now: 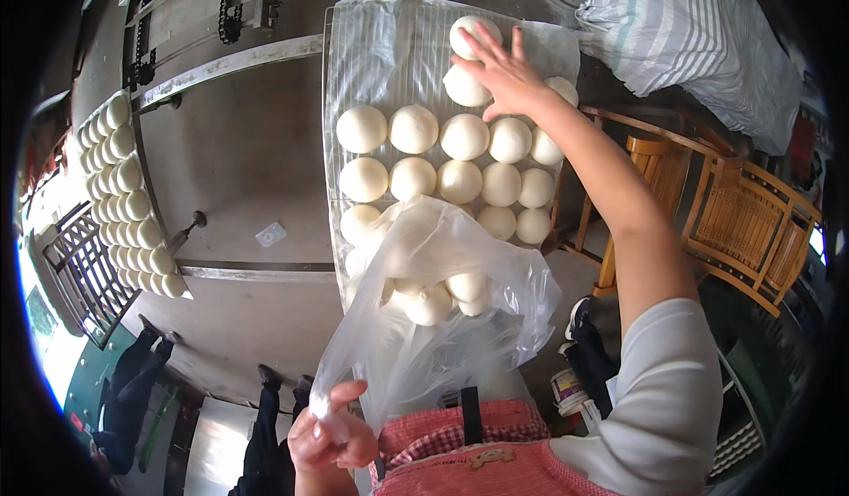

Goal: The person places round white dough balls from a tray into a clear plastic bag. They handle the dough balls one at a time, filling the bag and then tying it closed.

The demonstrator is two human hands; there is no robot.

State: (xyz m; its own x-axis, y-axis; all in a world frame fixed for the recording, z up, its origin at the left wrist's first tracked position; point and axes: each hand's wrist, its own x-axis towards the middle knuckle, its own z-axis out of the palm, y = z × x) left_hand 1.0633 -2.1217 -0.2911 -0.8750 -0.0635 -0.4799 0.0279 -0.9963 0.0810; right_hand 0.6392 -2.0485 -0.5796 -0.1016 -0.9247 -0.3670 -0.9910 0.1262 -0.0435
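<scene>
My right hand [506, 72] reaches far out over a wire tray [332, 80] lined with clear film, fingers spread on two white round buns [466, 87] at the tray's far end. Rows of the same white buns [442, 156] fill the tray's middle. My left hand [332, 438] grips the gathered mouth of a clear plastic bag [442, 293] low in the picture. The bag hangs open above the near part of the tray with a few buns [438, 297] inside it. I wear a red checked apron [478, 452].
A second tray of white buns [128, 195] lies at the left beside a dark wire rack [80, 270]. Wooden chairs [743, 222] stand to the right, with striped cloth [699, 32] above them. A person's dark trouser legs [133, 381] show at lower left on the concrete floor.
</scene>
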